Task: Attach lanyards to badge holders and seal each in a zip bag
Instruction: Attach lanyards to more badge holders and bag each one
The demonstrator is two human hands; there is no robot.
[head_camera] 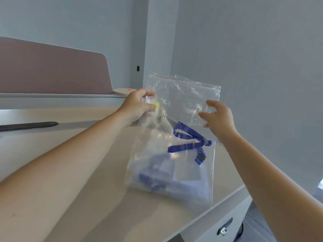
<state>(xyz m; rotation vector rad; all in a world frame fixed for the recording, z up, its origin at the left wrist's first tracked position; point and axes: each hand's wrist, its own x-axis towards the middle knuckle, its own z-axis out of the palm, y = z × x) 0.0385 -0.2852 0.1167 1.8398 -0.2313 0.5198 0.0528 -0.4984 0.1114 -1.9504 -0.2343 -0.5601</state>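
Observation:
A clear zip bag (183,102) stands upright on the beige desk, its red zip line along the top. Inside it a blue lanyard (187,138) with a black clip hangs in loops, and a clear badge holder (185,173) lies at the bottom, blurred. My left hand (139,107) pinches the bag's left edge about a third of the way down. My right hand (218,119) is at the bag's right side with fingers spread, just touching or beside the plastic; I cannot tell which.
The desk (87,172) runs from the left to a front edge at the right. A mauve divider panel (52,67) stands at the back left. A dark flat object (29,125) lies at the far left. A drawer lock (224,227) shows below the desk edge.

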